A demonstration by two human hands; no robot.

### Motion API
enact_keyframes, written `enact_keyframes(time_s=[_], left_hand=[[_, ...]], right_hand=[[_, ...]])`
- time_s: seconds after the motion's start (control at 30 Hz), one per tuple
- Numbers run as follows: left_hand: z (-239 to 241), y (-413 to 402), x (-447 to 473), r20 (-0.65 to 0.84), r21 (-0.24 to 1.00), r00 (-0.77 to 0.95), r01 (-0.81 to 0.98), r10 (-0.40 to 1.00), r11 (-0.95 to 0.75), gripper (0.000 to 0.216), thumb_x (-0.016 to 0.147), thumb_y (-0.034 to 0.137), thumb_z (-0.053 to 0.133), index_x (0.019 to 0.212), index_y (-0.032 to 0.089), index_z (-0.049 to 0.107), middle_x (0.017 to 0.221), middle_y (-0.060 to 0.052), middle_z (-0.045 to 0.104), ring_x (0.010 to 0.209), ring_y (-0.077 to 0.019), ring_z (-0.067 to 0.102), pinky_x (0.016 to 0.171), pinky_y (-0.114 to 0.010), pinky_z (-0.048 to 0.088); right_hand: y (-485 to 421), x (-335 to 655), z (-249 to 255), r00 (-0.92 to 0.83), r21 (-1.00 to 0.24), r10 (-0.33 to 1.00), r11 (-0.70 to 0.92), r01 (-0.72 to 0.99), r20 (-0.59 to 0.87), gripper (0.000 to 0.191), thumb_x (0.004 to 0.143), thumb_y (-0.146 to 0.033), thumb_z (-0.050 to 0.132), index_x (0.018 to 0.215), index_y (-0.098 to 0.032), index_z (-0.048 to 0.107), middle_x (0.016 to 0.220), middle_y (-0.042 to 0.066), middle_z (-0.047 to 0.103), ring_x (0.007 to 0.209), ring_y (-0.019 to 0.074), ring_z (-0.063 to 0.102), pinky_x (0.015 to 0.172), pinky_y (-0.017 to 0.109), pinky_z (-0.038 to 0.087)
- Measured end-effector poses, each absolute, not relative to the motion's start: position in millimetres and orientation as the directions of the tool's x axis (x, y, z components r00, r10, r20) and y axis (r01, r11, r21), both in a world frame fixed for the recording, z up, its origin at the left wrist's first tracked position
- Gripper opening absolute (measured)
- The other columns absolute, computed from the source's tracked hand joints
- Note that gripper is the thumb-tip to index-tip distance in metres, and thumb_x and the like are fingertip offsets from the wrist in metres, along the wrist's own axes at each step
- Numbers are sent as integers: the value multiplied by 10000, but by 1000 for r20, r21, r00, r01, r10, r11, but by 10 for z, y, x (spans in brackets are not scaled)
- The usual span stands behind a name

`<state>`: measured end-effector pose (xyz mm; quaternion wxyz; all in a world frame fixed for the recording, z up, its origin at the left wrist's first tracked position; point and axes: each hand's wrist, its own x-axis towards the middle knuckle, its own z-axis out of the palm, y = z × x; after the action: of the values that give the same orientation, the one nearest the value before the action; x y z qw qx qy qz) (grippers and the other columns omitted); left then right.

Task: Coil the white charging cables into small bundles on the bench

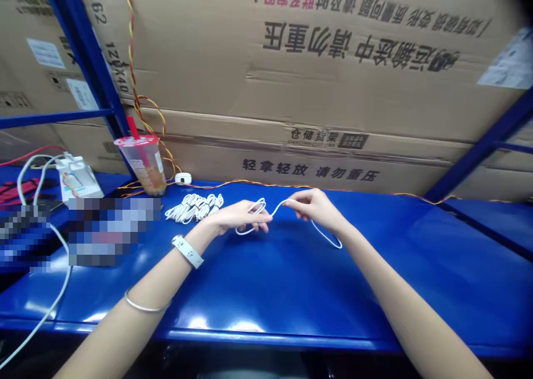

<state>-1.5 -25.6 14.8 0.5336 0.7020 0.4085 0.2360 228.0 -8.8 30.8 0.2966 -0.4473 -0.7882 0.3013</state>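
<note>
My left hand point(241, 216) grips a white cable point(291, 202) with a small loop wound around its fingers. My right hand point(318, 208) pinches the same cable a short way to the right, and a longer loop of it hangs down to the table beyond that hand. The two hands are close together above the blue shelf top point(291, 273). To the left of my left hand lies a bundle of coiled white cables point(194, 207), not touching the hand.
A plastic drink cup point(144, 165) with a red straw stands at the back left, beside a small white round device point(183, 178). A thin red-and-yellow wire point(291, 186) runs along the back. Cardboard boxes point(291, 62) and blue rack posts rise behind; a pixelated patch point(112, 232) hides items at left.
</note>
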Motion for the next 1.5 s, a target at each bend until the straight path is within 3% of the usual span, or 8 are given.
enact_keyframes(time_s=[0.13,0.3,0.47,0.6,0.87,1.1,1.37,1.5], left_hand=[[90,-279,61,-129,944,557,323,820,-71,286,753,423,627,709,141,609,561,-2,576,508,-102,519,499,-212,362],[34,-251,149,-101,989,312,-70,945,129,328,744,450,663,763,156,520,589,54,450,465,-73,487,505,-228,427],[19,-317,316,-54,925,323,-339,945,169,402,733,511,672,850,143,561,671,14,523,533,-67,498,485,-192,399],[-34,-363,444,23,877,203,-474,979,77,319,806,456,617,862,143,586,719,-18,595,602,-91,568,530,-192,426],[81,-225,242,6,651,-11,-759,1000,-13,283,956,312,370,855,147,577,650,-11,575,619,-114,597,659,-257,507],[258,-176,66,54,490,55,-872,997,22,394,980,327,259,781,130,536,543,21,416,450,-66,421,434,-163,356],[335,-206,16,-6,499,36,-866,999,34,380,981,314,283,718,142,497,607,10,463,416,-28,371,382,-135,301],[371,-180,-47,-23,537,26,-843,999,34,371,979,304,304,699,144,488,568,22,450,410,-29,393,392,-133,331]], right_hand=[[-102,2273,329,-395,-789,899,378,485,188,335,742,-466,636,777,-135,670,535,-2,537,480,101,450,470,231,356],[-190,2194,357,-475,-809,846,446,382,242,323,852,-423,513,945,-147,654,663,19,583,576,121,520,529,233,403],[-303,1973,244,-438,-636,778,624,454,450,247,885,-299,473,970,-171,666,659,15,616,580,134,554,588,251,423],[-372,1829,135,-489,-592,707,701,397,511,206,876,-225,472,975,-189,650,905,56,689,778,174,635,723,280,466],[-342,1903,129,-599,-836,783,434,335,167,233,854,-321,521,1040,-209,438,628,-41,602,472,108,541,480,220,435],[-159,2164,188,-721,-702,693,508,499,-10,252,822,-395,558,766,-153,600,644,25,637,534,120,583,531,225,456],[-221,2348,448,-818,-662,546,548,511,-180,367,842,-449,519,813,-154,735,553,13,626,501,116,542,567,239,416],[-200,2350,456,-709,-624,705,550,555,-10,353,838,-426,520,703,-158,706,513,12,606,495,129,535,553,247,387]])
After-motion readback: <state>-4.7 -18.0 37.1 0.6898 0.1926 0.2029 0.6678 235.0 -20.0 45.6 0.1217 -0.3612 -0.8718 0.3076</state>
